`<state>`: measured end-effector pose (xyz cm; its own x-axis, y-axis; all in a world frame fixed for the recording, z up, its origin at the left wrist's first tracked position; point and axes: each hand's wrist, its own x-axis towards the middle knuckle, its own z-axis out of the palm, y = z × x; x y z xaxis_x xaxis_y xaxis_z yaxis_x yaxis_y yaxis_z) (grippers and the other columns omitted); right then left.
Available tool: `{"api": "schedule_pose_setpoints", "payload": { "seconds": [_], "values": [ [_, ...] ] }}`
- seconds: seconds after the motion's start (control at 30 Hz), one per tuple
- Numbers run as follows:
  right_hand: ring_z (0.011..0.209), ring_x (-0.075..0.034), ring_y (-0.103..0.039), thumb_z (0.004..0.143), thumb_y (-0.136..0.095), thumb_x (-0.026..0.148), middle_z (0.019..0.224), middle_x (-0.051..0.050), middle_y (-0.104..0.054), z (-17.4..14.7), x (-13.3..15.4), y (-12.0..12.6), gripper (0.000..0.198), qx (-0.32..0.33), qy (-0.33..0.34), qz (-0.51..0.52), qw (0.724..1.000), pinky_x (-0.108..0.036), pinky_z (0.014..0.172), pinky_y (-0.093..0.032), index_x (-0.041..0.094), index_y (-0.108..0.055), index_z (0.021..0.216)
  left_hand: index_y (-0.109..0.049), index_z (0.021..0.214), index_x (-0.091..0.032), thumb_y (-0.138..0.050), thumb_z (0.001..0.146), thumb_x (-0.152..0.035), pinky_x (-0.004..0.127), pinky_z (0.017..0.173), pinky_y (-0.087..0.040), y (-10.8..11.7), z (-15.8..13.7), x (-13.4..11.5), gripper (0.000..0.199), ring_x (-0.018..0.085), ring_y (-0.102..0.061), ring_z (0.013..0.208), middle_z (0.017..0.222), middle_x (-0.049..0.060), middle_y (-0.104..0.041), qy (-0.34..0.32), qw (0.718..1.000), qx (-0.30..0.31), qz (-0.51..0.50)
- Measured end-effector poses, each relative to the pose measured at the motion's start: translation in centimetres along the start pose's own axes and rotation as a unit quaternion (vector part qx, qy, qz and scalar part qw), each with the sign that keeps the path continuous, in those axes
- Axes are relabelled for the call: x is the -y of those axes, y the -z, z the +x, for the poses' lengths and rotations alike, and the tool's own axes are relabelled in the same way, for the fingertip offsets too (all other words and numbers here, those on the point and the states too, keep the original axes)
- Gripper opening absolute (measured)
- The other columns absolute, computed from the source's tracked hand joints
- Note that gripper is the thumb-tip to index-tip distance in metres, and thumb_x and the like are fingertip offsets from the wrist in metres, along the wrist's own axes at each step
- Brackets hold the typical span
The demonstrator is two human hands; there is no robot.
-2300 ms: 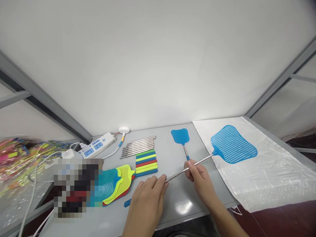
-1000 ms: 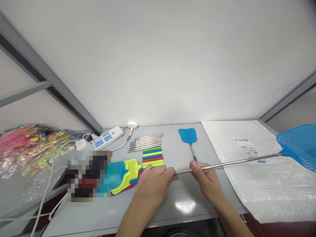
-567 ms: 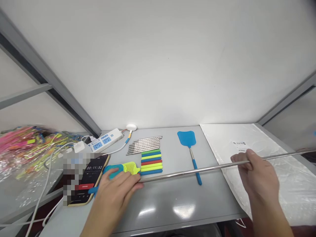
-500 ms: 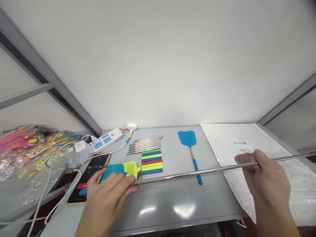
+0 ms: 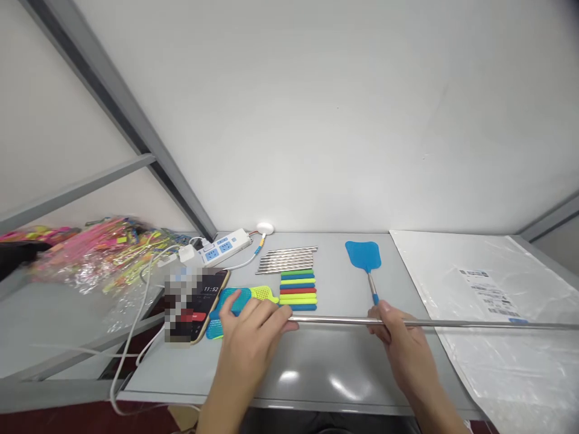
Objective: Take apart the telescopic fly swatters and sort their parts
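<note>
A long thin metal rod (image 5: 335,320) lies level across the front of the table, reaching past the right edge of view. My left hand (image 5: 253,334) is closed around its left end, over the blue swatter heads (image 5: 235,298) and a yellow one (image 5: 263,293). Further along, my right hand (image 5: 400,340) pinches the rod between thumb and fingers. Behind that hand lies a blue fly swatter (image 5: 363,255), its handle partly hidden. Several coloured handles (image 5: 297,290) are lined up beyond my left hand, with a row of short metal rods (image 5: 287,260) behind them.
A phone (image 5: 210,298) and a power strip (image 5: 226,246) with white cables stand at the left. Plastic-wrapped colourful items (image 5: 108,247) lie farther left. A white plastic package (image 5: 438,271) covers the right side. A wall (image 5: 316,120) closes off the back.
My right hand has slid left along the rod, nearer my left hand, and now covers part of the blue swatter's handle. The view has turned somewhat left.
</note>
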<state>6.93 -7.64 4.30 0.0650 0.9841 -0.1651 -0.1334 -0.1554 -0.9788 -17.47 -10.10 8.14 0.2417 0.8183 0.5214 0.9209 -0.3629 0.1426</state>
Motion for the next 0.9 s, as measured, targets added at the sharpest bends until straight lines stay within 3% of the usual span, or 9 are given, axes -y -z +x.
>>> {"api": "schedule_pose_setpoints", "payload": {
  "seconds": [0.13, 0.3, 0.43, 0.5, 0.57, 0.63, 0.77, 0.83, 0.9],
  "values": [
    [0.061, -0.016, -0.038, 0.083, -0.056, 0.059, 0.059, 0.000, -0.036, -0.1, 1.2, 0.4, 0.050, -0.008, 0.001, -0.095, 0.995, -0.029, 0.056, -0.038, 0.022, -0.042, 0.054, -0.064, 0.092, -0.027, -0.057, 0.094, -0.025, 0.044, 0.105, -0.021, 0.9, -0.3, 1.4, 0.008, 0.014, -0.059, 0.071, 0.074, -0.005, -0.066, 0.001, 0.999, 0.033, -0.015],
    [0.060, -0.016, -0.037, 0.081, -0.058, 0.061, 0.059, 0.000, -0.035, 0.6, 1.6, 1.3, 0.052, -0.022, -0.010, -0.099, 0.995, -0.029, 0.054, -0.036, 0.022, -0.039, 0.053, -0.065, 0.088, -0.028, -0.058, 0.094, -0.025, 0.049, 0.108, -0.017, 0.5, -0.6, 0.7, 0.009, 0.016, -0.058, 0.077, 0.076, -0.004, -0.067, 0.048, 0.998, -0.008, -0.026],
    [0.062, -0.017, -0.038, 0.083, -0.059, 0.058, 0.060, 0.000, -0.036, 1.2, 1.0, 0.5, 0.051, -0.015, -0.033, -0.038, 0.999, -0.029, 0.057, -0.036, 0.023, -0.036, 0.054, -0.066, 0.098, -0.035, -0.065, 0.087, -0.020, 0.059, 0.106, -0.019, -1.3, -2.3, -1.9, 0.019, 0.025, -0.053, 0.098, 0.104, 0.005, -0.064, 0.117, 0.978, -0.174, -0.015],
    [0.064, -0.017, -0.040, 0.084, -0.060, 0.055, 0.059, 0.001, -0.035, 1.5, 0.8, -0.5, 0.050, -0.029, -0.019, 0.009, 0.999, -0.029, 0.059, -0.037, 0.023, -0.035, 0.054, -0.061, 0.103, -0.034, -0.064, 0.085, -0.016, 0.052, 0.098, -0.032, -2.9, -3.4, -4.0, 0.026, 0.023, -0.052, 0.091, 0.095, 0.005, -0.059, 0.124, 0.952, -0.271, -0.074],
    [0.063, -0.017, -0.039, 0.085, -0.059, 0.053, 0.058, 0.002, -0.032, 1.5, 0.8, -1.7, 0.050, -0.026, -0.001, 0.040, 0.999, -0.030, 0.060, -0.037, 0.023, -0.034, 0.054, -0.057, 0.105, -0.033, -0.052, 0.093, -0.028, 0.041, 0.080, -0.042, -4.6, -4.0, -6.2, 0.014, 0.020, -0.050, 0.077, 0.084, 0.004, -0.054, 0.098, 0.934, -0.247, -0.241],
    [0.060, -0.017, -0.036, 0.086, -0.056, 0.055, 0.057, 0.002, -0.031, 1.3, 0.7, -2.9, 0.049, -0.005, 0.004, 0.026, 1.000, -0.030, 0.057, -0.034, 0.023, -0.036, 0.055, -0.056, 0.108, -0.027, -0.038, 0.096, -0.052, 0.038, 0.069, -0.043, -6.0, -3.7, -7.7, 0.033, 0.022, -0.050, 0.075, 0.086, 0.008, -0.052, 0.194, 0.874, -0.163, -0.415],
    [0.059, -0.015, -0.032, 0.088, -0.051, 0.059, 0.059, 0.002, -0.035, 0.5, -0.1, -4.5, 0.050, 0.076, -0.007, -0.056, 0.996, -0.030, 0.055, -0.028, 0.022, -0.041, 0.056, -0.057, 0.094, -0.021, -0.032, 0.094, -0.064, 0.029, 0.055, -0.034, -6.9, -1.7, -8.1, 0.049, 0.013, -0.037, 0.058, 0.068, -0.001, -0.040, 0.352, 0.679, -0.125, -0.632],
    [0.060, -0.015, -0.030, 0.088, -0.051, 0.059, 0.059, 0.002, -0.033, 0.2, -0.5, -4.8, 0.050, 0.109, -0.004, -0.074, 0.991, -0.029, 0.055, -0.026, 0.021, -0.040, 0.056, -0.057, 0.082, -0.019, -0.040, 0.094, -0.062, 0.026, 0.051, -0.026, -6.6, -1.0, -7.3, 0.048, 0.011, -0.030, 0.053, 0.060, -0.004, -0.032, 0.384, 0.631, -0.145, -0.658],
    [0.059, -0.014, -0.029, 0.087, -0.053, 0.058, 0.058, 0.002, -0.030, 0.2, -0.8, -4.7, 0.050, 0.119, -0.003, -0.076, 0.990, -0.029, 0.055, -0.024, 0.021, -0.039, 0.056, -0.059, 0.078, -0.018, -0.047, 0.092, -0.060, 0.024, 0.049, -0.021, -6.3, -0.7, -6.4, 0.046, 0.009, -0.027, 0.051, 0.057, -0.006, -0.028, 0.396, 0.616, -0.173, -0.658]
  ]
}}
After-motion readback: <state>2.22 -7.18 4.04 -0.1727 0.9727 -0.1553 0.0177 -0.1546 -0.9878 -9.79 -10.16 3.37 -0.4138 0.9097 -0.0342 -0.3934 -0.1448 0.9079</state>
